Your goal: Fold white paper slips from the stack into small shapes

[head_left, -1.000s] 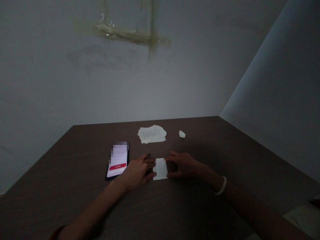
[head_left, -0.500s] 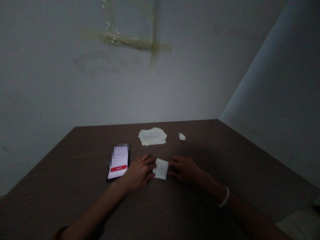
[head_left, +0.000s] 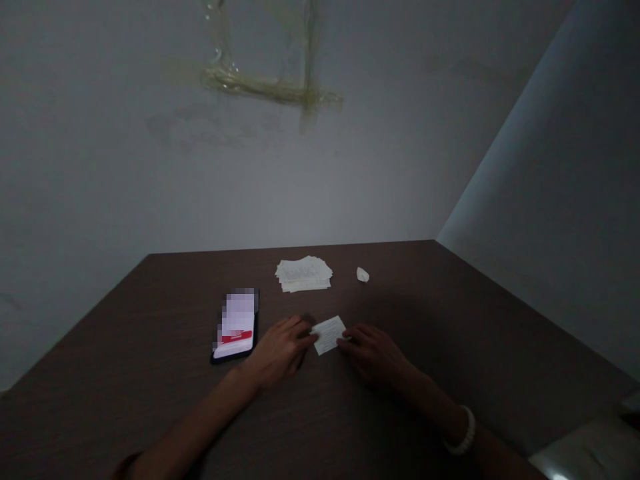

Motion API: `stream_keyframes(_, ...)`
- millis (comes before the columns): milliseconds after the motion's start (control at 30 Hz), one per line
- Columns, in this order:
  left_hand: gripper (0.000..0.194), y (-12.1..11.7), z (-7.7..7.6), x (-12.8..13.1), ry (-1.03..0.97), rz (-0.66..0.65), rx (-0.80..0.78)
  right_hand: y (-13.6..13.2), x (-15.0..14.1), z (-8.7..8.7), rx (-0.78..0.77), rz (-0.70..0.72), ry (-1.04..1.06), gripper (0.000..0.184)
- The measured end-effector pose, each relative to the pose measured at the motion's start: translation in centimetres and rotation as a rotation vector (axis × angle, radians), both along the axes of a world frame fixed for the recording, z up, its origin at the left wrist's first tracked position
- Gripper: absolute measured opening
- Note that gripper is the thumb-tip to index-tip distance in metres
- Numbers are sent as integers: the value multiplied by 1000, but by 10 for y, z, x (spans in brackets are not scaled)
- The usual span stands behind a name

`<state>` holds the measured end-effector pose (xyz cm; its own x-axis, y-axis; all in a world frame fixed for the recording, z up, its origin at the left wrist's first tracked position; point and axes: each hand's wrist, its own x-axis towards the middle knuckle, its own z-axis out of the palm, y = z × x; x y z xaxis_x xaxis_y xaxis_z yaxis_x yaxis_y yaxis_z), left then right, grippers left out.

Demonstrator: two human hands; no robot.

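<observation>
A small white slip of paper [head_left: 329,335] with lines of print lies between my hands, turned at an angle over the table. My left hand [head_left: 283,347] pinches its left edge between thumb and fingers. At its right edge, my right hand [head_left: 369,348] grips the paper in the same way, thumb below and fingers curled. A pale beaded bracelet [head_left: 465,433] circles my right wrist. Left of my left hand is a phone [head_left: 235,327] with a lit screen, lying face up.
Behind the hands sits a loose stack of printed paper slips [head_left: 303,274]. A crumpled bit of white paper [head_left: 363,275] lies to its right. The dark brown table [head_left: 165,313] meets a grey wall [head_left: 300,187] bearing strips of yellowed tape [head_left: 260,88].
The paper slip has been turned, its right side swinging upward. Both hands have closed on its edges, and my right hand has shifted slightly down.
</observation>
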<state>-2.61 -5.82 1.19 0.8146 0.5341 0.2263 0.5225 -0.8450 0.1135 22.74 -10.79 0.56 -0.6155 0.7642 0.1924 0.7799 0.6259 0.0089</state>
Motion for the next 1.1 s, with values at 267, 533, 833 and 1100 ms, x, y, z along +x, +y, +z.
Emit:
stream_keyframes(267,38,-8,1,-2,-3,-56,-42,-1,-3,4,-2,-62,-25,27)
stream_keyframes(533,44,-13,0,-10,54,-57,-89,-3,-3,3,6,-93,-9,28)
stream_keyframes(833,47,-20,0,-6,114,-14,-112,-3,-2,1,8,-95,30,28)
stream_keyframes(1100,45,-20,-1,-10,95,-24,-122,-3,-1,3,-19,-104,44,29)
